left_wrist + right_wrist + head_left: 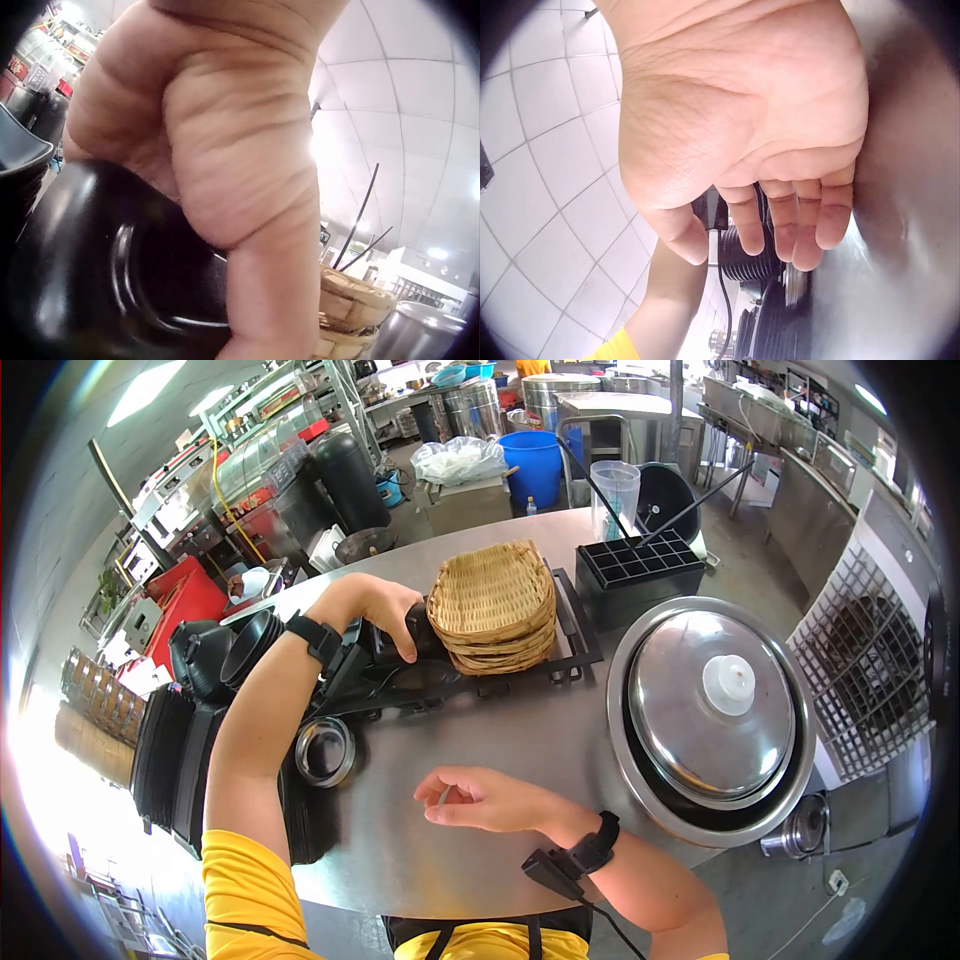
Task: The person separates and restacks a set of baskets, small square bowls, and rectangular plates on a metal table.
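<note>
My left hand reaches to the far side of the steel table and grips a glossy black dish, thumb down its near side. Most of the dish is hidden behind the hand in the head view. Just right of that hand stands a stack of woven bamboo baskets on a black tray. My right hand hovers over the near part of the table, fingers loosely bent, nothing in the palm.
A large steel basin with a domed lid sits on the right. Behind it is a black divided holder with sticks. Stacked black bowls, steel rings and piled black trays line the left.
</note>
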Demonstrator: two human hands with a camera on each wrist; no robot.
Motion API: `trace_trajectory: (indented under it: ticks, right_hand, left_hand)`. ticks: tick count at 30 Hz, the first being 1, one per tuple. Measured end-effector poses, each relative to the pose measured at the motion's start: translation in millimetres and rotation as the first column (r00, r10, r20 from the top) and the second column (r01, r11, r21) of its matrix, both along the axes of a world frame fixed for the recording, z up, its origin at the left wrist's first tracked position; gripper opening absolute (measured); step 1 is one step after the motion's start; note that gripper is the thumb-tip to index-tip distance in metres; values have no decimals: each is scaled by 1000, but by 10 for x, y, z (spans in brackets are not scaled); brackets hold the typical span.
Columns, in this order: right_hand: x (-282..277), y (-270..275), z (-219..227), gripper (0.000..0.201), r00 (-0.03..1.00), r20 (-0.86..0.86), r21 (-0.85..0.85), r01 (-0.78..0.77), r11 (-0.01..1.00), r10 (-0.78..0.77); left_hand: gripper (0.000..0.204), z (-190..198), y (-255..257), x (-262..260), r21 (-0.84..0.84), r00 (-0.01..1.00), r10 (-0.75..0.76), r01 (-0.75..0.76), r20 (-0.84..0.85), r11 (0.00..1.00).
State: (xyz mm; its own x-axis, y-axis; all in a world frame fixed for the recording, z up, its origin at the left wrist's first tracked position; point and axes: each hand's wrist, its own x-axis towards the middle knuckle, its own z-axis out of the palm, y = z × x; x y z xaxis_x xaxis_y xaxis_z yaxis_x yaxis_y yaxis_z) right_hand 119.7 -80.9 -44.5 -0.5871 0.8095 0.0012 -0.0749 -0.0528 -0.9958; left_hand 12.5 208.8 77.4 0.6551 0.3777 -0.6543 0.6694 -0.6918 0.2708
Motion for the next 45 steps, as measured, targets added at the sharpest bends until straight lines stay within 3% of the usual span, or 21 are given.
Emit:
trace_trajectory:
  ticks: [2,4,8,10,12,14,15,17,18,19,20,22,24,26,30,31,32,33,38,40,45]
  right_hand:
    - [-4,5,-15,36,1000,-26,-1,2,1000,-2]
    - [9,3,25,36,1000,1,-2,-8,1000,8]
    - [-8,13,-22,35,1000,-19,22,-12,1000,12]
    - [-7,6,-1,34,1000,20,28,-3,1000,2]
    - [-22,29,-54,35,1000,-2,34,6,999,-6]
    - [-36,16,-62,36,1000,-26,34,16,999,-15]
    - [-35,17,-43,32,998,-52,-16,45,999,-46]
    - [-26,31,-13,29,994,-81,-66,66,996,-71]
    - [-20,51,-8,25,976,-114,-124,173,977,-187]
    - [-21,66,-12,21,944,-139,-188,270,944,-298]
    - [-16,79,-29,21,948,-143,-193,255,947,-284]
    - [20,114,-52,19,849,-203,-246,438,864,-488]
    - [54,114,-17,18,842,-194,-251,453,855,-504]
    - [74,115,-8,18,827,-185,-256,481,839,-531]
    - [62,96,27,17,840,-167,-202,483,852,-516]
    - [57,94,44,17,844,-147,-198,486,851,-516]
    - [53,102,35,17,844,-154,-204,482,852,-514]
    - [59,113,20,16,846,-150,-196,482,854,-512]
    - [75,98,57,16,856,-132,-176,477,861,-500]
    - [71,82,83,16,865,-92,-187,472,861,-494]
    - [72,111,38,16,873,-104,-174,456,873,-477]
  left_hand:
    - [78,34,18,3,-16,999,21,-21,-31,1000]
    - [80,86,37,-2,-186,990,108,-123,-88,975]
    - [79,355,-76,-87,-139,994,104,-106,-20,985]
    - [79,555,-190,-182,94,989,70,-83,130,992]
    - [80,747,-278,-316,90,976,69,-89,205,992]
    - [82,1005,-528,-408,119,986,2,-22,166,993]
    - [83,1085,-686,-454,26,990,30,-34,141,999]
    - [87,1037,-926,-597,-103,993,-32,44,115,994]
    - [88,973,-1105,-632,-170,991,-84,101,106,980]
    - [89,802,-1223,-674,-217,981,-178,192,81,957]
    - [90,569,-1324,-718,-268,962,-267,274,62,924]
    - [89,99,-1585,-764,-555,969,-246,206,2,806]
    - [87,-190,-1815,-756,-612,942,-336,255,-19,749]
    - [86,-276,-1949,-719,-581,934,-356,303,25,756]
    - [92,-246,-2010,-780,-527,980,-184,120,-70,841]
    - [95,-272,-2002,-842,-294,967,-235,253,97,922]
    - [99,-292,-2008,-889,-28,917,-318,334,241,942]
    - [105,-283,-1960,-898,-1,922,-317,325,222,946]
    - [109,-252,-1814,-955,-101,960,-128,157,249,982]
    - [108,-162,-1768,-938,-223,981,117,-81,155,971]
    - [101,-124,-1763,-941,-225,987,77,-43,142,973]
